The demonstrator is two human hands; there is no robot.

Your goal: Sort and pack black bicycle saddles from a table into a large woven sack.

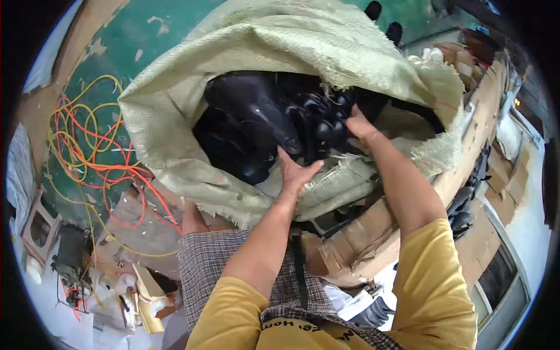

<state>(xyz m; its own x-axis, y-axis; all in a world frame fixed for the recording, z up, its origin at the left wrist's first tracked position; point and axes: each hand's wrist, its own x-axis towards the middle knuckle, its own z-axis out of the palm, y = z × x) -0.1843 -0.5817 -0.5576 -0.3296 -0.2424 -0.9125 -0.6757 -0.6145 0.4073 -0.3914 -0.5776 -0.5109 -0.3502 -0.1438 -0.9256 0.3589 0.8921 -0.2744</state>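
Black glossy pieces (pixel 248 96) (smooth and rubbery-looking, several heaped together) lie bunched in the open mouth of a pale green woven sack (pixel 166 111). At the near edge of the sack's mouth, the left hand (pixel 293 176) has its thumb spread wide from the index finger, which sits close against the lower end of a large black piece; the other fingers are hidden, so I cannot tell whether they grip anything. The right hand (pixel 363 127) reaches in toward the right part of the sack's mouth, its fingers bent in among the black pieces; their tips are out of sight, and I cannot tell whether they have closed on one.

On the near side of the sack are the wearer's checked apron (pixel 210 256) and yellow shirt (pixel 434 280). A cardboard box (pixel 350 251) (its edge torn and ragged) stands just beside the sack's near right side, and more dark pieces (pixel 464 204) lie farther to the sack's right. Left of the sack, an orange hose (pixel 134 169) and a yellow hose (pixel 146 255) lie tangled, mostly on the green floor (pixel 128 52). Beyond the sack's far edge is a pair of dark shoes (pixel 394 32).
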